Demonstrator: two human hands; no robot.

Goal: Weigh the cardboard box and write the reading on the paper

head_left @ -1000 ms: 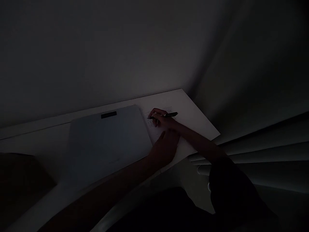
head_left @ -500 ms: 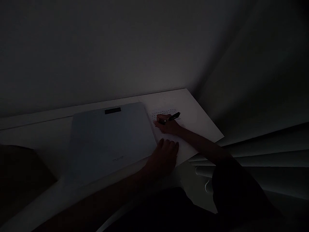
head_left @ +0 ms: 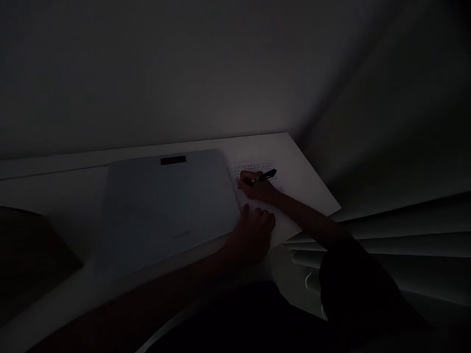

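Pen (head_left: pixel 264 177): black, gripped in closed fingers of right hand (head_left: pixel 257 189), tip on paper sheet (head_left: pixel 294 184) at desk (head_left: pixel 55 196) corner. Left hand (head_left: pixel 253 233): flat, fingers loosely spread, pressing paper's near edge beside grey tablet (head_left: pixel 165 206).

Head-worn, looking forward and down from above the seat — angled right toward the dim white desk corner (head_left: pixel 294 147), close over the pale grey closed laptop (head_left: pixel 165 206), hands at mid-frame.
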